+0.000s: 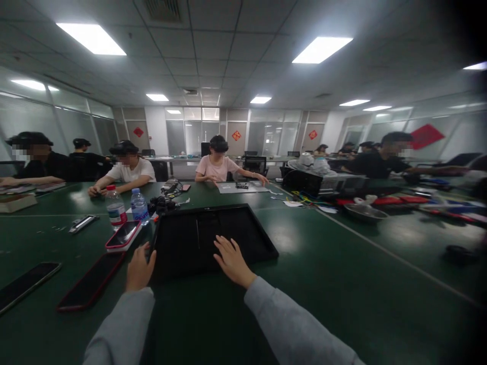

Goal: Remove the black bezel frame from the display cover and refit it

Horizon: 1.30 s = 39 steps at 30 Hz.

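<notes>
A black rectangular panel with a raised frame [258,235], much like a monitor lying flat, is on the green table in front of me. A thin pale line runs down its dark surface. My left hand [140,268] is at the panel's left edge, thumb and fingers apart; whether it touches the edge I cannot tell. Over the lower right part of the panel, my right hand [233,261] has its fingers stretched out and spread, holding nothing. Contact between that hand and the surface is unclear.
Left of the panel are a pink-edged phone on a white box [124,236], a red-edged phone [91,281], a dark phone [28,285] and two bottles [139,208]. Cables [163,203] lie behind. A metal pan [366,210] is right. Several people sit around.
</notes>
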Each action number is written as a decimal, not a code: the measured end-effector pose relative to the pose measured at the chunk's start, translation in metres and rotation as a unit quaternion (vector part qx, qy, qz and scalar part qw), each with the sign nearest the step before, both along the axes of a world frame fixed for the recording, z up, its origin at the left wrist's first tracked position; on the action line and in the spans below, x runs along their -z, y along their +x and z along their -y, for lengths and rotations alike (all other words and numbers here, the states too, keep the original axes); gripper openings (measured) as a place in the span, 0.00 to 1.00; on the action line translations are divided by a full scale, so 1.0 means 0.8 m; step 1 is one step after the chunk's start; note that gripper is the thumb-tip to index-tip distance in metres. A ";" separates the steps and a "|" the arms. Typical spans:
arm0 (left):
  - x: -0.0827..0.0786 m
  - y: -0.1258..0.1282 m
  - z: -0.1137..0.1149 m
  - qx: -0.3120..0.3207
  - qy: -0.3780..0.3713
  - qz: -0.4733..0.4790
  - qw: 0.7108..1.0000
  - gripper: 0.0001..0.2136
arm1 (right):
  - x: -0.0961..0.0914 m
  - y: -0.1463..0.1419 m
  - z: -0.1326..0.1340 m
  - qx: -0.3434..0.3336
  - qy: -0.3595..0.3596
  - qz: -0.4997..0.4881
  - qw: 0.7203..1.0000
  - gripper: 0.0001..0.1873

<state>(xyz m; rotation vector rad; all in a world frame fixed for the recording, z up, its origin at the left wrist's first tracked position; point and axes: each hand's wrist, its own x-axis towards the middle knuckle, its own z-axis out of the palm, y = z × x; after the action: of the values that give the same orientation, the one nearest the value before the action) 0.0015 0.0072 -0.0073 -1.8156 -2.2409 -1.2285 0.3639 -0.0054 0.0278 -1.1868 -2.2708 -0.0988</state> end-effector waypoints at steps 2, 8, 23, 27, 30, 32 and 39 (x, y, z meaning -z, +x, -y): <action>0.001 0.001 0.004 0.008 -0.004 0.014 1.000 0.29 | 0.010 0.022 -0.004 0.028 0.006 -0.010 1.000 0.25; -0.001 -0.003 0.003 0.026 -0.068 0.074 0.995 0.27 | 0.024 0.074 -0.024 0.094 0.046 -0.044 0.993 0.23; 0.011 -0.018 -0.013 0.029 -0.094 0.116 0.988 0.29 | 0.040 0.161 -0.066 0.295 0.019 -0.137 0.945 0.31; 0.012 -0.019 -0.012 0.035 -0.088 0.122 0.988 0.30 | 0.048 0.172 -0.066 0.286 0.018 -0.154 0.946 0.30; 0.008 -0.018 -0.012 0.034 -0.082 0.135 0.987 0.28 | 0.050 0.191 -0.073 0.268 -0.013 -0.197 0.943 0.28; 0.004 -0.017 -0.012 0.030 -0.079 0.143 0.986 0.27 | 0.047 0.201 -0.078 0.244 -0.049 -0.246 0.937 0.26; 0.007 -0.025 -0.017 -0.024 -0.006 0.138 0.990 0.24 | 0.048 0.189 -0.044 0.194 -0.115 -0.371 0.901 0.24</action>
<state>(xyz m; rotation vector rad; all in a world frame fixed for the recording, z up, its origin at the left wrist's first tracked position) -0.0181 0.0211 -0.0128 -1.6752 -2.4151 -1.5464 0.5147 0.0296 -0.0108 -1.4683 -1.3879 0.4173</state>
